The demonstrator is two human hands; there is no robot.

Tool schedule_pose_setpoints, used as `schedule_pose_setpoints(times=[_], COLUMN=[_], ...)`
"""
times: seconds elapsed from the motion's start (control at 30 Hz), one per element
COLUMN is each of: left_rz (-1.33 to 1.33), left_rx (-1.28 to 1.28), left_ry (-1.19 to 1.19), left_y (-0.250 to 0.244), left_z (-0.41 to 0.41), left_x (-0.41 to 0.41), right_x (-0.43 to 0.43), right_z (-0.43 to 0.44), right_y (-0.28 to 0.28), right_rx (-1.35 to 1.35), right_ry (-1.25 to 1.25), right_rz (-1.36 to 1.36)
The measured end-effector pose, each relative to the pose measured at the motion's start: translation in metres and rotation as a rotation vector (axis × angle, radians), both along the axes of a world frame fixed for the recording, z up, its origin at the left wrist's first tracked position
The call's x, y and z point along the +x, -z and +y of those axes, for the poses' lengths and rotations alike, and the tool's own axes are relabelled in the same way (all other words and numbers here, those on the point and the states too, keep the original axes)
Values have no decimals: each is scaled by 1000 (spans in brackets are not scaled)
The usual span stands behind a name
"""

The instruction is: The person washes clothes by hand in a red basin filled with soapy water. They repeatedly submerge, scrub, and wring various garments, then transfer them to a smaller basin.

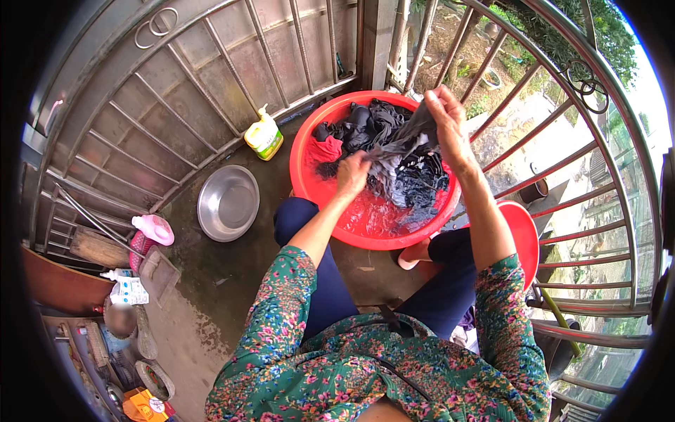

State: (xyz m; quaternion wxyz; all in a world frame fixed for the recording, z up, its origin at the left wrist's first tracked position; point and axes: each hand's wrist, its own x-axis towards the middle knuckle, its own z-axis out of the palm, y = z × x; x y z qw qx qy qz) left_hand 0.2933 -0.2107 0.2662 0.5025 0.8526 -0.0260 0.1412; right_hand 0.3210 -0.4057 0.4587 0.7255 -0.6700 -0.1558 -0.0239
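A large round red basin (303, 184) stands on the floor before me, with water and a heap of wet dark clothes (358, 124) inside. My right hand (448, 118) is raised over its far right rim, gripping one end of a wet grey cloth (403, 132). Lower and to the left, my left hand (353, 171) holds another part of this cloth above the water. The cloth is stretched and twisted between both hands, its lower part hanging into the basin. A red cloth (324, 149) lies at the basin's left inner side.
Left of the basin are a yellow-green detergent jug (264, 136) and a metal bowl (229, 203). A pink bottle (154, 229) stands farther left. Metal railings (506, 89) curve around the far side and right. A second red basin (519, 232) is partly hidden by my right arm.
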Motion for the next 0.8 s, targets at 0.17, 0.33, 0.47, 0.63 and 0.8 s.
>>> schedule_pose_setpoints(times=[0.17, 0.33, 0.47, 0.63, 0.8], left_rz=[173, 6, -23, 71, 279], left_rx=[-779, -822, -870, -897, -709], left_ry=[-172, -233, -143, -207, -354], left_y=[-35, -76, -84, -42, 41], left_z=[52, 88, 94, 78, 71], left_x=[30, 41, 43, 39, 18], right_x=[23, 33, 36, 26, 17], right_z=[-54, -97, -113, -86, -57], right_y=[7, 77, 131, 209, 320], right_rx=[-753, -635, -277, -373, -262], right_ry=[339, 349, 335, 204, 64], right_rz=[-248, 55, 259, 336, 499])
